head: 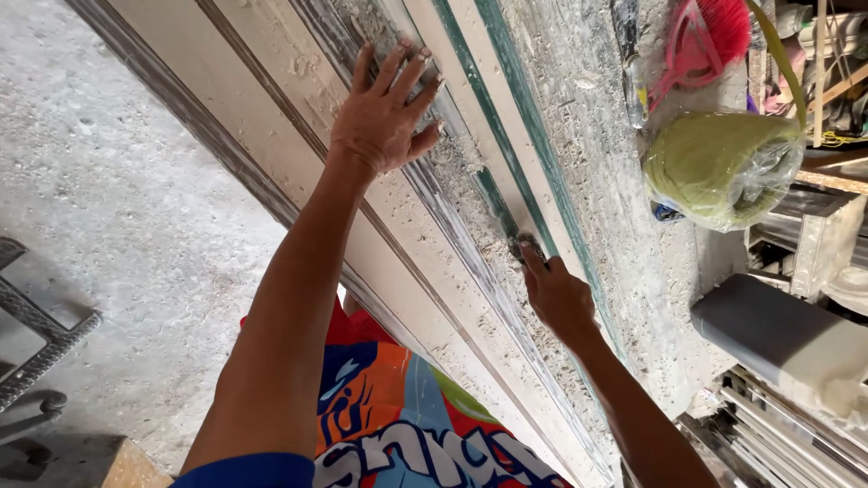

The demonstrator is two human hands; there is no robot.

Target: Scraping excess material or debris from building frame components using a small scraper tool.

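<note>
Long moulded plaster strip [425, 226] lies on a dusty bench top, running diagonally from top centre down to lower right, ribbed with cream ridges and grey grooves. Right hand [556, 294] clenched around a small dark scraping tool [526, 246], tip pressed into a groove beside the green-edged rail [506, 136]. Left hand [384, 113] open, fingers spread, palm flat on the strip further up, holding nothing, just bracing it. Progress as a judgement: loose plaster crumbs and dust [452, 158] sit thick along the groove above the tool, so that stretch looks unfinished; the run below the tool toward the person looks somewhat cleaner, but partly hidden by the arm. Roughly mid-length, much left. Around: green bundle in clear plastic bag [723, 167] at right, pink broom [710, 36] above it, grey block [782, 339] lower right, metal frame [41, 339] on concrete floor [99, 199] at left.
</note>
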